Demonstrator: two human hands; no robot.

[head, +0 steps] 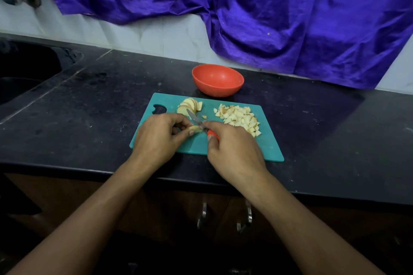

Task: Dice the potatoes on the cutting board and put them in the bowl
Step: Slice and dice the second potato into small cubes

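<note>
Head view: teal cutting board (263,147) lies on black counter (89,107), near front edge. L hand (157,135) pinches a small potato piece (194,128) w/ curled fingers, on the board. R hand (232,149) is wrapped round the red handle of a knife (197,121); blade angles up-left, touching the held piece. Pile of diced potato (240,118) sits on the board's right half. Stack of potato slices (190,106) lies at the board's far side, near its cut-out grip hole. Red bowl (218,80) stands just behind the board, apart from it; no potato visible inside. Purple cloth (268,6) hangs on the wall behind. Sink (26,69) at far left.
</note>
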